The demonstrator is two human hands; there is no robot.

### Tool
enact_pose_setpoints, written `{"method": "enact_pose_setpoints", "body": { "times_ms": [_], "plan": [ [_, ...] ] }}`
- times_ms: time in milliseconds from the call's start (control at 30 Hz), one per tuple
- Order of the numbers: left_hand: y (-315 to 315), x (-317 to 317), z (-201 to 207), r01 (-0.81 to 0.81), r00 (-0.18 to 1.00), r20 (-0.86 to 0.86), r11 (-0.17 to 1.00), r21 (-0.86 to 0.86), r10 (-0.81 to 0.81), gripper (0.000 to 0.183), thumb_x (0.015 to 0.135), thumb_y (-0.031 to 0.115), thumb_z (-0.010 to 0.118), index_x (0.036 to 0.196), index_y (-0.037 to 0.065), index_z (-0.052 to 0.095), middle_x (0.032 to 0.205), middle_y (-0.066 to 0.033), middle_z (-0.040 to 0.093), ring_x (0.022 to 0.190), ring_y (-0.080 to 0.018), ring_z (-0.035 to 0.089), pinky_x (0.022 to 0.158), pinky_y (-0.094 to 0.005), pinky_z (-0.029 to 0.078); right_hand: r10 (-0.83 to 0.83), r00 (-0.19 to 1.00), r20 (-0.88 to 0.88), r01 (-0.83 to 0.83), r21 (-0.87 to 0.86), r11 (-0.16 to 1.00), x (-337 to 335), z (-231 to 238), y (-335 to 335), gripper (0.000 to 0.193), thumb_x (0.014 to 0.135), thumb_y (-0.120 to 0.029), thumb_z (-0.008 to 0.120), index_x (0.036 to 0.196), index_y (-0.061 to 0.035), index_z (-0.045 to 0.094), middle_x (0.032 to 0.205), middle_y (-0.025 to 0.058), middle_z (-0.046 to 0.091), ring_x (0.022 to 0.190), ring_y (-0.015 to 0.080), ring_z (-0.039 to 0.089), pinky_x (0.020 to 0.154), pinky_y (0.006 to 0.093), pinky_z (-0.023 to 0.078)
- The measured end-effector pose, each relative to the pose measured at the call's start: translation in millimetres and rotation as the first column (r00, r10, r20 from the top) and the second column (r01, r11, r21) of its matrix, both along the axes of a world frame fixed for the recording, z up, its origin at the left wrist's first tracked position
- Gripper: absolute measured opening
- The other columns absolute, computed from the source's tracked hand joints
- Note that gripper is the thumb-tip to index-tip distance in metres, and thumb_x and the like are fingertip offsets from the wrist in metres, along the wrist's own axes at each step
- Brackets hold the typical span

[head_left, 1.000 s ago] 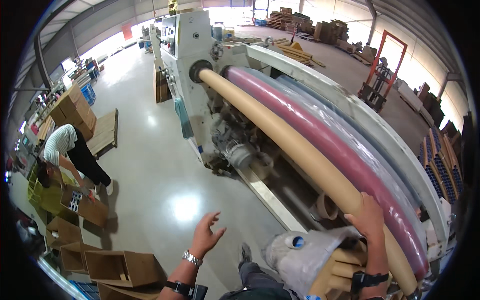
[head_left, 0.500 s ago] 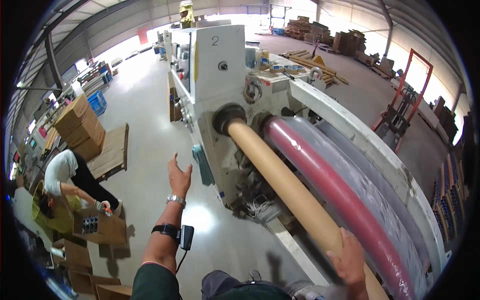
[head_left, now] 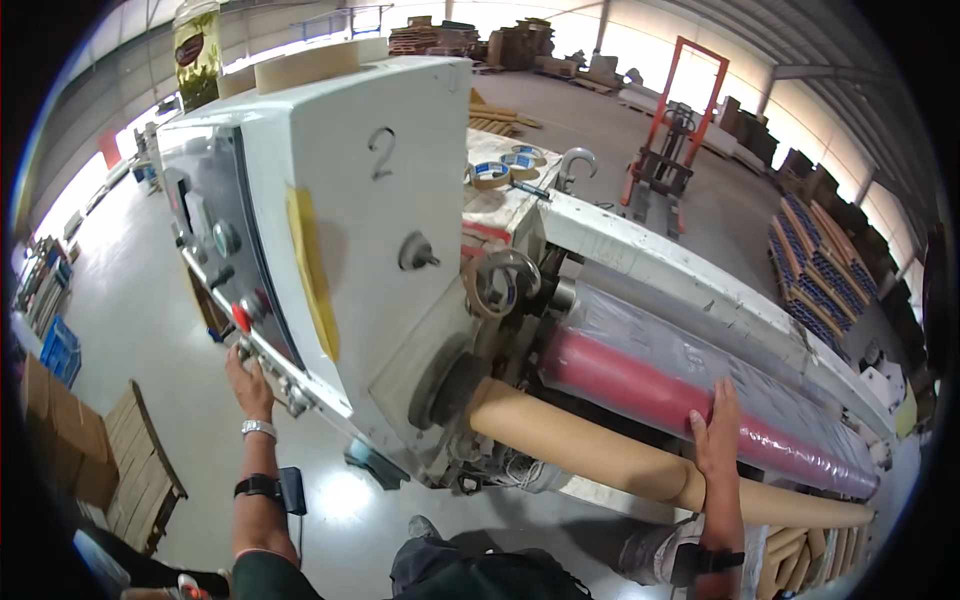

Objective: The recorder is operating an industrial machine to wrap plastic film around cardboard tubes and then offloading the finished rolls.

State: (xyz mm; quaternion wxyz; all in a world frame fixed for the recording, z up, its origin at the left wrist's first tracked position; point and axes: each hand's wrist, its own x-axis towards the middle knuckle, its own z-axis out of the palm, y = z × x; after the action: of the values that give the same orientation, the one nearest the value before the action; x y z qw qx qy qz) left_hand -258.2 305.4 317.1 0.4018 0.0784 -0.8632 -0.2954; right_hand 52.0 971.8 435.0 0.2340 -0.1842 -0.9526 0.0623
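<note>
My left hand [head_left: 250,382] is at the lower edge of the machine's control panel [head_left: 215,215]. Its fingertips close around a small metal control knob [head_left: 246,350], partly hidden by them. My right hand [head_left: 716,425] lies with fingers stretched out on a red roll [head_left: 620,372] wrapped in clear film. Below that wrist runs a long tan cardboard tube [head_left: 560,438], its left end seated on a dark round chuck [head_left: 440,390]. Clear film [head_left: 660,340] stretches behind the red roll.
The white machine housing [head_left: 390,240] stands ahead, with tape rolls [head_left: 310,66] and a bottle [head_left: 197,55] on top. A handwheel [head_left: 500,283] sticks out near the rolls. Cardboard boxes [head_left: 65,430] and a wooden pallet [head_left: 135,465] are left; an orange pallet stacker [head_left: 675,130] stands beyond.
My view has turned right and come closer to the machine. My left hand has gone from free air to the panel's knobs. My right hand has moved from the cardboard tube onto the red roll.
</note>
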Motion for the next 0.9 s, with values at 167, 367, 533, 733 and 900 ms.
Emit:
{"method": "enact_pose_setpoints", "body": {
  "times_ms": [167, 367, 533, 733, 900],
  "plan": [
    [-61, -13, 2, 0.222, 0.975, -0.127, 0.8, 0.558, -0.182, 0.044, 0.097, 0.025, 0.046, 0.132, -0.001, 0.047, 0.135, -0.0156, 0.049, 0.125, -0.0261, 0.045, 0.106, -0.0367, 0.033, -0.096, 0.971, 0.219, 0.095, 0.016, 0.995, -7, -6, -13, 0.066, 0.087, -0.031, 0.06, 0.139, 0.0022, 0.035, 0.14, 0.0258, 0.039, 0.132, 0.0414, 0.034, 0.111, 0.0475, 0.023],
    [-122, -85, 20, 0.021, 0.989, 0.087, 0.69, 0.724, -0.121, 0.063, 0.09, 0.035, 0.059, 0.138, -0.001, 0.039, 0.132, -0.0198, 0.05, 0.122, -0.028, 0.048, 0.101, -0.0363, 0.037, -0.142, 0.959, 0.245, 0.134, 0.049, 0.99, 16, -17, 3, 0.067, 0.089, -0.03, 0.06, 0.139, 0.006, 0.034, 0.143, 0.0257, 0.036, 0.134, 0.0405, 0.032, 0.112, 0.0462, 0.022],
    [-146, -115, 14, 0.109, 0.978, -0.017, 0.442, 0.89, -0.207, 0.048, 0.09, 0.037, 0.058, 0.12, 0.0, 0.054, 0.101, -0.0111, 0.065, 0.093, -0.0183, 0.061, 0.083, -0.033, 0.046, -0.183, 0.922, 0.341, 0.203, -0.023, 0.979, 5, -9, -14, 0.065, 0.092, -0.03, 0.055, 0.142, 0.0045, 0.031, 0.148, 0.024, 0.031, 0.139, 0.0364, 0.026, 0.114, 0.0415, 0.019],
    [-93, -75, 30, 0.356, 0.934, -0.286, 0.469, 0.808, -0.215, 0.034, 0.096, 0.029, 0.048, 0.078, 0.005, 0.064, 0.08, -0.0081, 0.066, 0.077, -0.0175, 0.061, 0.075, -0.0313, 0.046, -0.168, 0.935, 0.311, 0.162, 0.046, 0.986, 7, -12, -3, 0.065, 0.094, -0.035, 0.052, 0.142, 0.0044, 0.032, 0.147, 0.0242, 0.032, 0.138, 0.0365, 0.027, 0.115, 0.0417, 0.018],
    [-37, 9, 27, 0.472, 0.877, -0.192, 0.715, 0.516, -0.441, 0.028, 0.095, 0.023, 0.052, 0.104, 0.0, 0.064, 0.102, -0.01, 0.067, 0.108, -0.0213, 0.058, 0.099, -0.0354, 0.04, -0.189, 0.929, 0.319, 0.184, 0.045, 0.982, 8, -11, -4, 0.064, 0.095, -0.038, 0.05, 0.141, 0.0037, 0.034, 0.146, 0.024, 0.033, 0.138, 0.0363, 0.028, 0.114, 0.0423, 0.019]
  ]
}}
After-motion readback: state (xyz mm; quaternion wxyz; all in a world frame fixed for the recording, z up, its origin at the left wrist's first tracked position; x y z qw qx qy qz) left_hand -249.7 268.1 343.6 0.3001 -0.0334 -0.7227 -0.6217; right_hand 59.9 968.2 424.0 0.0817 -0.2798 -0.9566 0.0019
